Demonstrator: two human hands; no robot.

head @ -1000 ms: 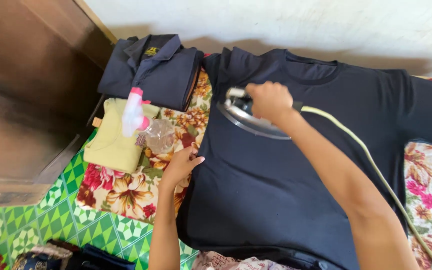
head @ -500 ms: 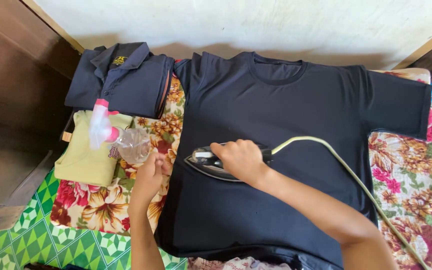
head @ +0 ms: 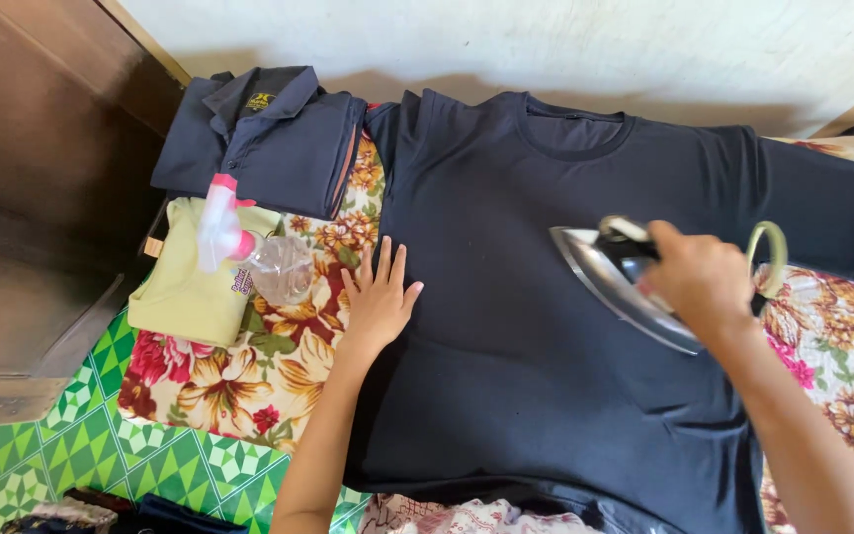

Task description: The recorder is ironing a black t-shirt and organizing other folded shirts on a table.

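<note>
A dark navy T-shirt (head: 546,326) lies spread flat, front up, on a floral cloth (head: 249,366) that pads the surface beneath, its collar toward the far wall edge. The right hand (head: 704,282) is clenched around the handle of an electric iron (head: 625,282), which sits on the shirt's right chest area near the sleeve, soleplate tilted so its shiny edge shows; the pale cord (head: 771,252) loops just behind the wrist. The left hand (head: 380,297) is open, fingers spread, pressing flat on the shirt's left side edge, likely to hold the fabric taut. Near the left edge a clear plastic spray bottle (head: 254,252) with a pink-and-white nozzle lies on its side; whether it holds any water I cannot tell. It rests partly on a folded yellow garment (head: 190,297), with a folded navy polo shirt (head: 269,138) just beyond at the far left corner.
</note>
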